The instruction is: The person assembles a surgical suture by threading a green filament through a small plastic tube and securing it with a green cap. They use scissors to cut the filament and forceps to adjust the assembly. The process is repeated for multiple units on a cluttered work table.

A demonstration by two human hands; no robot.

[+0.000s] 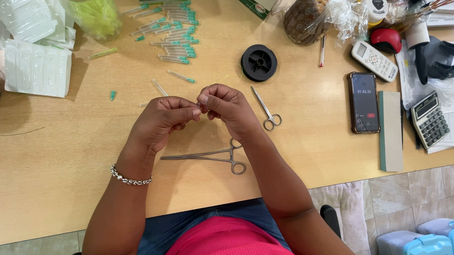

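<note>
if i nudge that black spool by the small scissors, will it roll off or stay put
The black spool lies flat on the wooden table, so it would probably slide, not roll. It looks like light plastic with open spokes, so a nudge likely shifts it easily.

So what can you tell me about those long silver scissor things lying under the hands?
The long clamp looks like shiny metal, with two finger rings at its right end and thin arms reaching left, closed together. It lies flat on the wooden table, just below the left hand and the right hand. The right wrist hides part of one ring. Neither hand seems to touch it.
</note>
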